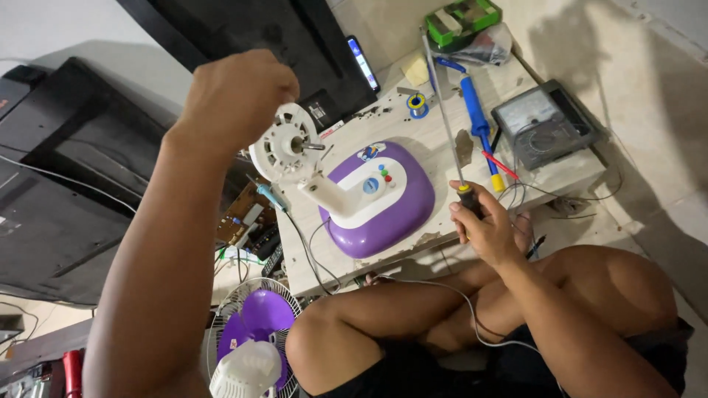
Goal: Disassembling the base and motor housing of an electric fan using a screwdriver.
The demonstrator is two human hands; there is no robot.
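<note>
My left hand [234, 94] is raised and closed on the back of a white round fan motor housing [284, 146] with a metal shaft sticking out. The housing sits on a white neck rising from a purple and white fan base [398, 214] with coloured buttons, which rests on a low wooden board [472, 147]. My right hand [483, 221] grips the black and yellow handle of a long screwdriver [445, 110], whose thin shaft points up and away over the board, apart from the motor.
A blue soldering iron [476, 114], a grey analog multimeter [544, 125], a solder spool [417, 105], a green box [461, 18] and a phone [363, 63] lie at the back. A fan grille with purple blades [254, 324] is below left. Black panels [66, 184] stand left; my crossed legs [413, 324] are in front.
</note>
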